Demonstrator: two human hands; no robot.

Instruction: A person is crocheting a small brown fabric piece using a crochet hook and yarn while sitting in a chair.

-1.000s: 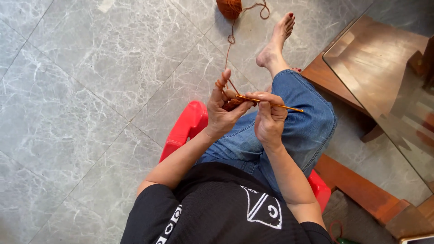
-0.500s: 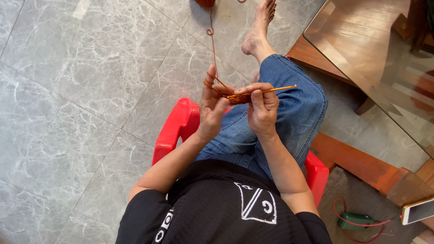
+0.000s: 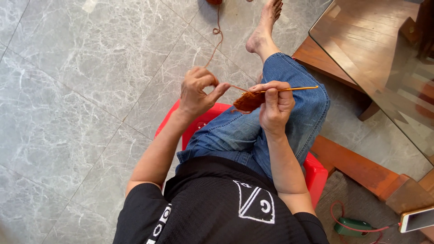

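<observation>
- Right hand [image 3: 275, 106]: closed around a thin golden crochet hook [image 3: 289, 89], with the fingers also pinching the small rust-brown crocheted piece [image 3: 247, 101] just below the hook's working end. The piece hangs above the raised knee in blue jeans [image 3: 298, 113].
- Left hand [image 3: 196, 92]: fingers curled narrow, thumb and forefinger pinching the yarn strand [image 3: 218, 36], held just left of the piece.
- Handling judgement: the piece looks light, soft and limp, and is best gripped close to the live loop; the hook looks stiff and smooth, best held mid-shaft.
- Seat: red plastic stool [image 3: 316, 174] under the person.
- Farther: the strand runs up across the grey tiled floor [image 3: 68, 90] to a yarn ball [image 3: 214, 2] at the top edge, beside the bare foot [image 3: 264, 29].
</observation>
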